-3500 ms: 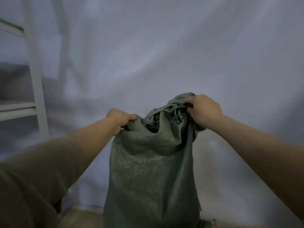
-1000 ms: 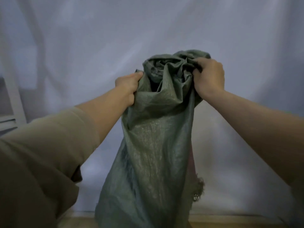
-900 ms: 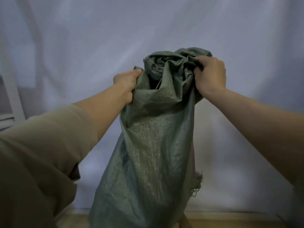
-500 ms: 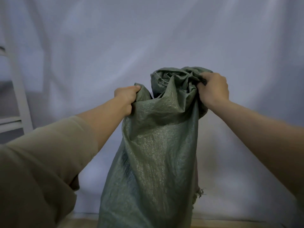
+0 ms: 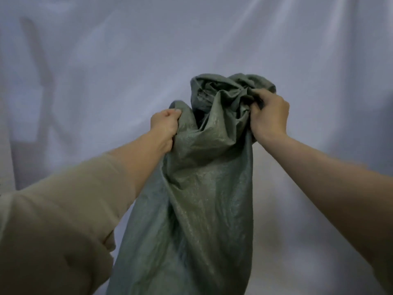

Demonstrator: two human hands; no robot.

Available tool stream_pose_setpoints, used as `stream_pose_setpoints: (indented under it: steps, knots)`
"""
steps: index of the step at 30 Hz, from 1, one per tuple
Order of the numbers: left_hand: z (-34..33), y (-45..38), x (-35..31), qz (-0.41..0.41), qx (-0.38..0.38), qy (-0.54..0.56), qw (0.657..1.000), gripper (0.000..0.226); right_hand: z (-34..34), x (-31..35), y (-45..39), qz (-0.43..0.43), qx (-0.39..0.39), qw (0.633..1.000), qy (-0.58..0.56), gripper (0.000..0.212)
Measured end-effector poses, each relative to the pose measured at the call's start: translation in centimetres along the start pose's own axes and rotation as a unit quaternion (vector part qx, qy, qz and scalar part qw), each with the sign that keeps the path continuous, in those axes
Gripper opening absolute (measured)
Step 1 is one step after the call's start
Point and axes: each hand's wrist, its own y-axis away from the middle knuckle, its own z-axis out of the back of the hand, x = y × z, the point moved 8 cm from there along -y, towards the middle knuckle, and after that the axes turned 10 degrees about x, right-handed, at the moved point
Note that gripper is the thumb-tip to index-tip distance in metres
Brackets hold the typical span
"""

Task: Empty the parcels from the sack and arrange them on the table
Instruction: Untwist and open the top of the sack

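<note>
Gripping is seen at both sides of a green woven sack (image 5: 197,205), which is held upright in front of a pale draped cloth backdrop (image 5: 106,60). The left hand (image 5: 164,128) is closed into a fist on the sack's left edge, its fingers (image 5: 170,113) curled together with fabric pinched beneath them. The right hand (image 5: 270,116) is clamped on the bunched fabric at the sack's upper right, its fingers (image 5: 257,96) pressed together and buried in the folds. Between the two sets of fingers the crumpled end of the sack is gathered, and a rolled ridge of fabric is raised just above the right fingers. Below both hands the body of the sack is hung down, its lower part cut off by the bottom edge of the view. A beige sleeve (image 5: 63,220) is worn on the left arm, pushed up short of the wrist, while the right forearm is bare. No parcels are visible; whether any lie inside the sack cannot be told
</note>
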Motion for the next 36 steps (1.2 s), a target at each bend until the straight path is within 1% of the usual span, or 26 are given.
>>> stream_pose_setpoints:
  steps: [2, 3, 4, 5, 7, 9, 10, 12, 14, 16, 18, 20, 21, 22, 23, 24, 26, 27, 28, 29, 30, 31, 32, 33, 35, 36]
  knots:
    - [0.9, 0.2, 3.3, 0.071, -0.015, -0.035, 0.997, 0.023, -1.8, -2.6, 0.5, -0.032, 0.089, 0.994, 0.052, 0.028]
    - [1.0, 0.3, 4.2, 0.095, -0.016, -0.045, 0.994, 0.023, -2.4, -3.9, 0.8, -0.054, 0.124, 0.989, 0.066, 0.026]
    - [0.9, 0.3, 4.4, 0.104, -0.018, -0.043, 0.993, 0.016, -2.7, -4.9, 0.9, -0.072, 0.142, 0.985, 0.070, 0.024]
    - [0.6, 0.2, 4.2, 0.102, -0.020, -0.034, 0.994, 0.012, -2.7, -5.4, 0.8, -0.084, 0.144, 0.984, 0.067, 0.024]
    - [-0.7, -0.3, 3.0, 0.081, -0.006, -0.016, 0.997, 0.021, -2.6, -5.7, 0.4, -0.089, 0.127, 0.986, 0.054, 0.024]
    - [-1.6, -0.6, 2.4, 0.062, 0.005, -0.024, 0.998, 0.024, -2.6, -5.6, 0.3, -0.088, 0.119, 0.987, 0.055, 0.024]
    - [-1.8, -0.8, 2.6, 0.061, 0.008, -0.032, 0.998, 0.026, -2.8, -5.8, 0.4, -0.084, 0.125, 0.987, 0.059, 0.024]
    - [-1.1, -0.7, 4.0, 0.076, -0.006, -0.045, 0.996, 0.023, -3.4, -6.1, 0.9, -0.049, 0.154, 0.985, 0.066, 0.024]
    - [0.0, -0.9, 5.6, 0.086, -0.013, -0.070, 0.994, 0.010, -4.5, -6.2, 1.9, 0.019, 0.204, 0.977, 0.059, 0.025]
    - [0.7, -1.2, 6.2, 0.080, -0.004, -0.097, 0.992, 0.008, -5.7, -6.1, 3.1, 0.087, 0.271, 0.958, 0.030, 0.028]
    - [0.7, -1.5, 5.4, 0.060, -0.021, -0.106, 0.992, 0.020, -6.3, -6.3, 4.1, 0.079, 0.357, 0.931, -0.004, 0.030]
    - [-0.2, -1.8, 3.3, 0.010, -0.029, -0.116, 0.993, 0.024, -7.1, -6.1, 4.9, 0.067, 0.455, 0.888, 0.006, 0.023]
    - [-1.3, -1.8, 2.2, -0.019, -0.010, -0.134, 0.991, 0.023, -7.2, -5.6, 5.3, 0.080, 0.486, 0.870, 0.024, 0.019]
    - [-2.7, -1.6, 1.3, -0.044, 0.026, -0.159, 0.986, 0.020, -7.3, -5.2, 5.3, 0.095, 0.497, 0.862, 0.031, 0.016]
    - [-4.2, -1.3, 0.8, -0.060, 0.073, -0.188, 0.978, 0.017, -7.0, -4.7, 5.3, 0.109, 0.490, 0.864, 0.029, 0.015]
    - [-5.6, -0.8, 0.8, -0.067, 0.119, -0.216, 0.967, 0.014, -6.7, -4.4, 5.1, 0.121, 0.469, 0.874, 0.028, 0.015]
    - [-7.3, 0.0, 1.7, -0.064, 0.183, -0.259, 0.946, 0.013, -6.0, -4.5, 5.0, 0.144, 0.406, 0.901, 0.054, 0.016]
    - [-7.8, 0.4, 2.4, -0.058, 0.206, -0.266, 0.940, 0.013, -5.5, -4.9, 5.0, 0.149, 0.367, 0.914, 0.082, 0.020]
    - [-8.4, 0.9, 3.1, -0.055, 0.231, -0.265, 0.934, 0.013, -5.0, -5.4, 4.9, 0.145, 0.328, 0.927, 0.114, 0.031]
    - [-9.1, 1.6, 3.6, -0.053, 0.258, -0.262, 0.928, 0.013, -4.5, -5.7, 5.0, 0.134, 0.296, 0.934, 0.146, 0.046]
    - [-9.9, 2.4, 4.0, -0.055, 0.284, -0.260, 0.921, 0.011, -4.2, -6.0, 5.1, 0.124, 0.281, 0.935, 0.176, 0.064]
    - [-10.7, 3.1, 4.3, -0.062, 0.309, -0.264, 0.912, 0.009, -4.2, -6.1, 5.3, 0.122, 0.283, 0.929, 0.205, 0.080]
    - [-11.4, 3.8, 4.4, -0.070, 0.331, -0.272, 0.901, 0.008, -4.4, -6.0, 5.6, 0.130, 0.297, 0.918, 0.230, 0.090]
    - [-12.0, 4.5, 4.6, -0.078, 0.350, -0.285, 0.889, 0.010, -4.8, -6.0, 6.0, 0.144, 0.317, 0.903, 0.251, 0.089]
    - [-12.4, 5.5, 5.0, -0.086, 0.375, -0.311, 0.869, 0.013, -5.6, -6.0, 6.8, 0.168, 0.350, 0.880, 0.272, 0.068]
    - [-12.2, 6.0, 5.0, -0.086, 0.378, -0.315, 0.866, 0.014, -5.9, -5.9, 7.1, 0.168, 0.357, 0.876, 0.276, 0.057]
